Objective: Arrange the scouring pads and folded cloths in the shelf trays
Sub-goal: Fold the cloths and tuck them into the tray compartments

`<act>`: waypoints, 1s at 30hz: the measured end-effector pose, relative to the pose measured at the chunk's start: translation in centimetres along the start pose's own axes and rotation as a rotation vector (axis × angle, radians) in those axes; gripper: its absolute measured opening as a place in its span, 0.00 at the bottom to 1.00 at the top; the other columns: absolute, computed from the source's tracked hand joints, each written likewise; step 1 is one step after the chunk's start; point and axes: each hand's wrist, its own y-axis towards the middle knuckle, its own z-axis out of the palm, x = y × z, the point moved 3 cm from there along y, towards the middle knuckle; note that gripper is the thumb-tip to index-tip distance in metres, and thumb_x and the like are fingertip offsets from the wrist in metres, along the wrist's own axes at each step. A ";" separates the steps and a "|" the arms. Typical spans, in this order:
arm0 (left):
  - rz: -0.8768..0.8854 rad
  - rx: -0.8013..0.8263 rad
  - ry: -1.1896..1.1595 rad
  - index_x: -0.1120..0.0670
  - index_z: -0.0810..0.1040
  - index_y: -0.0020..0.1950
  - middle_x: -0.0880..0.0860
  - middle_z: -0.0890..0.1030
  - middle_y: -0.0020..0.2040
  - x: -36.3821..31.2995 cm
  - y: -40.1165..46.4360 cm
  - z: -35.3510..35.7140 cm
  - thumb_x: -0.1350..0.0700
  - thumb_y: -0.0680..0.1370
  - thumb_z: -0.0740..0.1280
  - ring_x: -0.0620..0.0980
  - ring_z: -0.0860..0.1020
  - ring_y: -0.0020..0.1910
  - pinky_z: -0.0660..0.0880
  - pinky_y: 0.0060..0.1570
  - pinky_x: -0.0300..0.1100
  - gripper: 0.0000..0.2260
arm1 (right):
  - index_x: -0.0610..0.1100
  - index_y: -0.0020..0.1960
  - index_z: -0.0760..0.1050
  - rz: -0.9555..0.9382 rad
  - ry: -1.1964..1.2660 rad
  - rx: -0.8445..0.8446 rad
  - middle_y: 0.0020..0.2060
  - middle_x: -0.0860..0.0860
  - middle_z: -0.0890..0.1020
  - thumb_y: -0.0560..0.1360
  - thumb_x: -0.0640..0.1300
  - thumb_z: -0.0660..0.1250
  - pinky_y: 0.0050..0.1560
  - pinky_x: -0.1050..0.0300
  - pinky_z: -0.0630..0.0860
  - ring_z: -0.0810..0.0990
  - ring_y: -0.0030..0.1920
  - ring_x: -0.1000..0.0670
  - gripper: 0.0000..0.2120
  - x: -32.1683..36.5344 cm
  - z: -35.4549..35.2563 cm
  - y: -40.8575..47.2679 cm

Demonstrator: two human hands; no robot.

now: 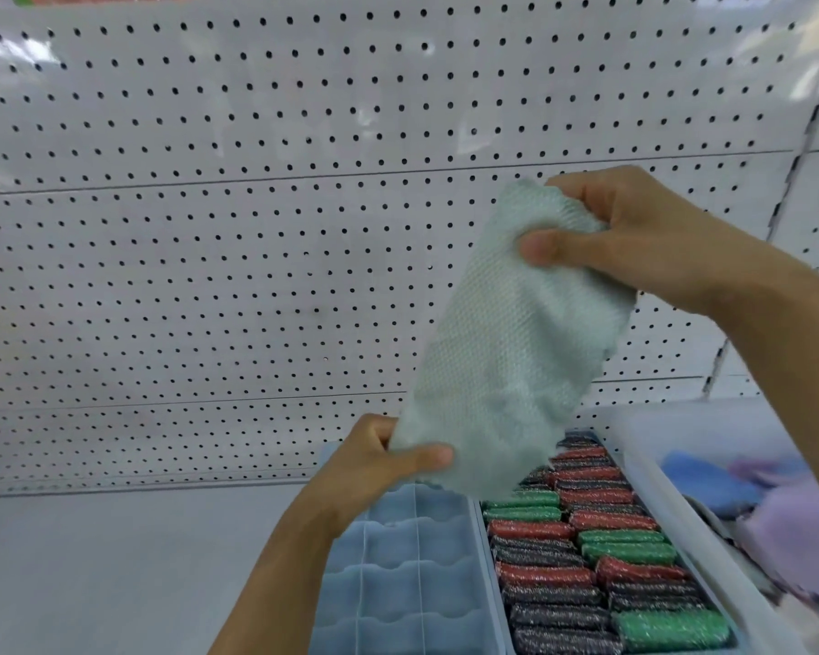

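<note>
1. Head view: both hands hold a pale green cloth [507, 342] up in front of the pegboard [209, 229]. The right hand [634, 238] pinches its top corner between thumb and fingers; the left hand [379, 460] pinches the bottom corner.
2. Below, the divided tray [398, 564] sits with bare cells beside the pad tray [587, 560], full of scouring pads. A bin [658, 470] of loose cloths lies right.
3. Risk: the limp cloth, held only at its corners, may fold unevenly, bulge over the cell walls, or snag on the pads.
</note>
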 end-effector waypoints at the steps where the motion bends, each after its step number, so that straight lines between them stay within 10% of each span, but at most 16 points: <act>1: -0.010 -0.068 -0.072 0.52 0.84 0.34 0.47 0.83 0.34 0.8 -0.1 -0.6 0.57 0.71 0.76 0.44 0.79 0.34 0.73 0.34 0.32 0.06 | 0.42 0.51 0.79 0.026 0.023 -0.035 0.44 0.47 0.84 0.74 0.47 0.70 0.38 0.54 0.81 0.84 0.42 0.50 0.11 -0.5 -0.4 -0.3; 5: -0.024 -0.338 -0.580 0.61 0.81 0.49 0.56 0.85 0.46 1.6 -0.1 -2.0 0.58 0.74 0.72 0.51 0.83 0.44 0.81 0.43 0.44 0.08 | 0.45 0.50 0.79 0.135 0.182 -0.116 0.42 0.52 0.86 0.74 0.44 0.70 0.36 0.63 0.79 0.85 0.41 0.53 0.06 -3.3 -0.4 -1.8; 11: 0.051 -0.662 -0.409 0.44 0.72 0.67 0.56 0.84 0.48 0.6 -0.2 -3.2 0.56 0.78 0.69 0.49 0.83 0.45 0.80 0.49 0.48 0.19 | 0.47 0.65 0.72 0.337 0.387 -0.338 0.47 0.45 0.84 0.67 0.45 0.75 0.37 0.53 0.83 0.85 0.40 0.47 0.27 -9.1 1.7 -3.7; 17: 0.086 -0.567 -0.138 0.46 0.84 0.51 0.44 0.85 0.49 -0.7 -0.4 -4.0 0.58 0.79 0.66 0.48 0.81 0.53 0.78 0.54 0.46 0.09 | 0.52 0.73 0.63 0.388 0.392 -0.408 0.50 0.40 0.81 0.67 0.45 0.75 0.39 0.56 0.80 0.84 0.42 0.44 0.38 -11.1 2.1 -4.6; 22: 0.059 -0.426 -0.086 0.47 0.83 0.54 0.47 0.86 0.47 -1.2 -0.8 -4.7 0.65 0.74 0.71 0.44 0.83 0.47 0.78 0.47 0.32 0.15 | 0.52 0.61 0.79 0.295 0.587 -0.159 0.48 0.42 0.84 0.51 0.57 0.83 0.40 0.59 0.81 0.84 0.45 0.45 0.39 -11.2 1.7 -5.2; 30: 0.127 -0.521 0.342 0.42 0.83 0.45 0.49 0.83 0.41 -2.4 -1.9 -6.5 0.58 0.73 0.74 0.50 0.78 0.37 0.77 0.40 0.38 0.10 | 0.51 0.51 0.81 0.268 -0.035 -0.117 0.46 0.56 0.83 0.73 0.39 0.71 0.42 0.67 0.75 0.82 0.43 0.55 0.10 -10.3 2.9 -6.3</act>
